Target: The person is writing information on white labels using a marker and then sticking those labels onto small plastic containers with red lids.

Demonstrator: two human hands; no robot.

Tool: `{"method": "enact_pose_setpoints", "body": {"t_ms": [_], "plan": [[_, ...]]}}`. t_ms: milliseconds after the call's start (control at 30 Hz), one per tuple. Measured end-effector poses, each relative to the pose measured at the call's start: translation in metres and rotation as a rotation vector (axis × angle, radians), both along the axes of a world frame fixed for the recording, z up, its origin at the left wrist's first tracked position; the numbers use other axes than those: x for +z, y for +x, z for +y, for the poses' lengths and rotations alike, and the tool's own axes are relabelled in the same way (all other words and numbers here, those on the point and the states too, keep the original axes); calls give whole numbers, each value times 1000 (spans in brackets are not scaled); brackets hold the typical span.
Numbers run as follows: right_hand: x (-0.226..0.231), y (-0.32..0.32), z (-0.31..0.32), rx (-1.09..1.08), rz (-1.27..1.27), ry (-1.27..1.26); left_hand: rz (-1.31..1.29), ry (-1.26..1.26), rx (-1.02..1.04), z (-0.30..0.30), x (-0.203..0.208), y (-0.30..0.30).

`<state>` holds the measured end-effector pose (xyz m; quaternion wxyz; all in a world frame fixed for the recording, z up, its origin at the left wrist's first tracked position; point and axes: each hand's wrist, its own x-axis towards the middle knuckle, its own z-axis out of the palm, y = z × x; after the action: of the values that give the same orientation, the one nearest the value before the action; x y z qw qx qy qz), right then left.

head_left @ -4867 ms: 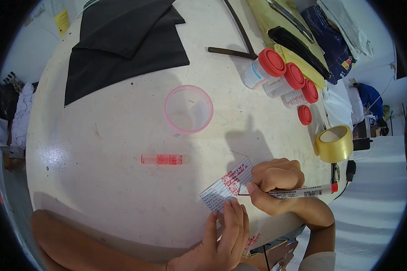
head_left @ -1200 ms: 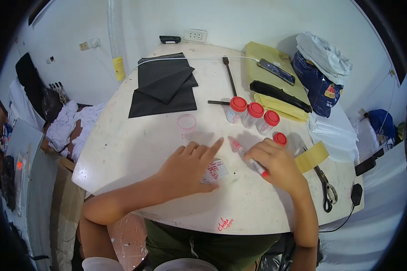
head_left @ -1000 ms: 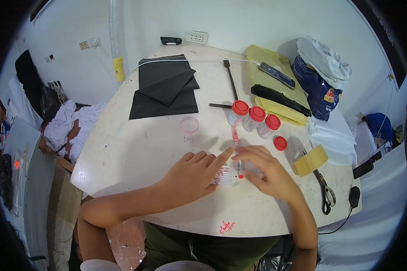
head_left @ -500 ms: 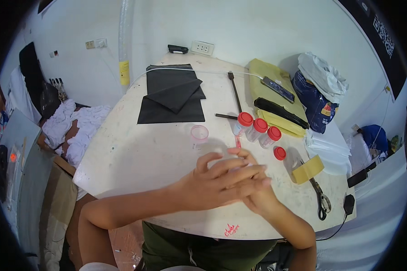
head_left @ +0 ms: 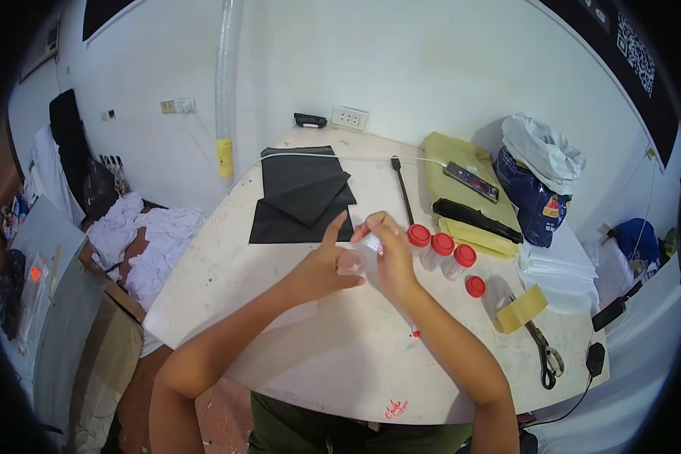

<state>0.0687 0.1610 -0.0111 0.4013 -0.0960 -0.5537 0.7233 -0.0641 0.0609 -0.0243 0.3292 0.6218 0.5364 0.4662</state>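
- Two bare hands meet over a white tabletop, both forearms coming in from the lower edge
- Left hand: fingers spread wide, index up and away from the body, thumb out to the right
- A small clear cup sits between that thumb and index; whether they press on it I cannot tell
- Right hand: fingers bent and drawn together, pinching a small white label with red writing, held just beyond the cup
- Just right of the right fingers, three clear jars with red lids stand in a slanting row: a first jar, a middle jar and a last jar
- Past the last jar, a loose red lid lies flat
- Farther right of the fingers, a roll of yellow tape rests by black-handled scissors
- Nearer the body than the fingers, a marker shows its red end beside the right forearm, which hides most of the rest
- Beyond the left fingers, folded black cloth lies flat
- Beyond the right fingers and to the right, a phone lies on a yellow bundle, with a blue bag beside it
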Motion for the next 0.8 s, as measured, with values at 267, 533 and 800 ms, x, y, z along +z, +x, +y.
{"method": "enact_pose_setpoints", "body": {"t_ms": [267, 533, 800], "plan": [[-9, 11, 0, 96, -66, 58, 12, -95, -40, -3, 18, 16], [-2, 15, -6, 102, -165, 47, 42, -35, -53, -4, 12, 16], [5, 16, -14, 92, -232, 65, 52, -65, -58, -8, 17, 21]]}}
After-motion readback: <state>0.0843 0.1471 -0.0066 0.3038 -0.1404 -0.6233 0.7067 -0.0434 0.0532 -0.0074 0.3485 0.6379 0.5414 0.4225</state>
